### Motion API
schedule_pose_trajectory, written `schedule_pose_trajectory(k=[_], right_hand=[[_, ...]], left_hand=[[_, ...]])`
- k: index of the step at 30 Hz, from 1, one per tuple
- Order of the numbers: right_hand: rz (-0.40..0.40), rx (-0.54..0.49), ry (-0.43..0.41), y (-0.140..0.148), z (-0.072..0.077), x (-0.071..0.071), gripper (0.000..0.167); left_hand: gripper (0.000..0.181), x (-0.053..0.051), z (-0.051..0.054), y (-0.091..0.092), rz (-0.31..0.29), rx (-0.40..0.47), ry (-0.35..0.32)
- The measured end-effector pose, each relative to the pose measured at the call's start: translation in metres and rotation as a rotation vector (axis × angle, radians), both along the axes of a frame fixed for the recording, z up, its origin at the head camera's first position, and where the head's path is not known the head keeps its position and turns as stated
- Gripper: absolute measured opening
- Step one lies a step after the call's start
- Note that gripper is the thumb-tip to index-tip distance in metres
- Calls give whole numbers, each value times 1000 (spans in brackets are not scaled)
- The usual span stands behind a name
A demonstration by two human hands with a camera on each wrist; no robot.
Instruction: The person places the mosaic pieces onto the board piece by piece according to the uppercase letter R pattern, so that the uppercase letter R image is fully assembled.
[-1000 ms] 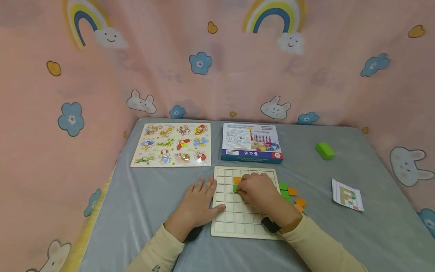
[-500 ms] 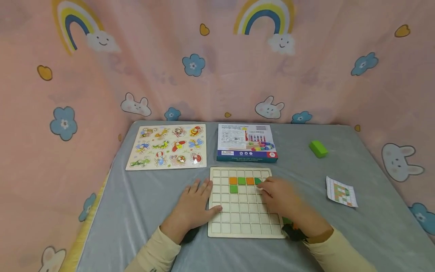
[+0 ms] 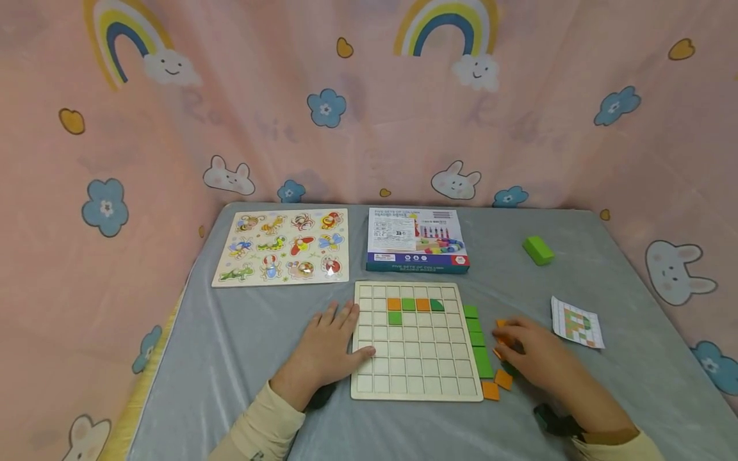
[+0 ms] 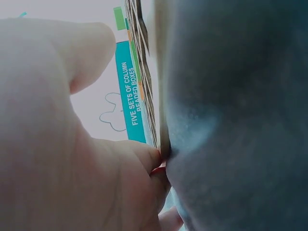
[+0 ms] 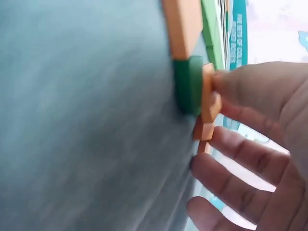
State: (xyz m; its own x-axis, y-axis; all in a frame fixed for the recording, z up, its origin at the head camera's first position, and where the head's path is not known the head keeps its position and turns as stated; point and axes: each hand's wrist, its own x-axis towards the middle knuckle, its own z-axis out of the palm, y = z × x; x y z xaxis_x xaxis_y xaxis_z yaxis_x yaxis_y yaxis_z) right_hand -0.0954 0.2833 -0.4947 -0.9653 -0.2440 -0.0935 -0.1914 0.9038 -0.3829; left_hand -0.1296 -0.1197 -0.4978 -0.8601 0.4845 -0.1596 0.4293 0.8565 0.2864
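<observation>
Left hand (image 3: pixel 325 349): fingers straight, gripping nothing, fingertips against the left edge of the grid board (image 3: pixel 415 367), thumb resting on its surface.

Right hand (image 3: pixel 533 352): right of the board, thumb against a loose orange tile (image 5: pixel 208 91), the other fingers bent around the loose pieces; whether the tile is pinched cannot be told.

Grid board: pale, squared, lying flat on the table. Second row from the far edge, left to right: first orange tile (image 3: pixel 394 304), green tile (image 3: pixel 408 304), second orange tile (image 3: pixel 423 304), dark green rounded piece (image 3: pixel 437 306). One lower green tile (image 3: pixel 394 317) sits directly below the first orange.

Loose pieces: green tiles (image 3: pixel 483 362) in a line along the board's right edge; two near orange tiles (image 3: pixel 503 379) by its near right corner; one dark green block (image 5: pixel 189 86) beside the right hand's orange tile.

Surroundings: grey-covered table (image 3: pixel 634 397); printed pattern card (image 3: pixel 578 324), right of the right hand; bright green block (image 3: pixel 538 250), beyond the card; boxed set (image 3: pixel 418 240), lettered "Five Sets of Column Beaded Boxes", just beyond the board; insect puzzle (image 3: pixel 280 248), left of the box; pink printed curtain (image 3: pixel 369 115) behind.
</observation>
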Motion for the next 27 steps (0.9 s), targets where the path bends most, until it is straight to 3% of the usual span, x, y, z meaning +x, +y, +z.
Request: schedule_pose_trajectory(k=[7,15,19,23,27], right_hand=[[11,26,-7,15,0,9,41],[-4,120,8,6,4,-1,30],[2,148,96,-23,14,-10,27],[97,115,201,-70,25,-19,26],[206,100,234,-116,27,-28,22]], left_hand=[[90,-1,-2,0,6,0,3],[90,1,-4,-3,19,-8,-4],[90,3,-4,-7,31,-2,-6],[91,1,-6,-7,36,-18,4],[92,-2,-8,-2,17,-51,18]])
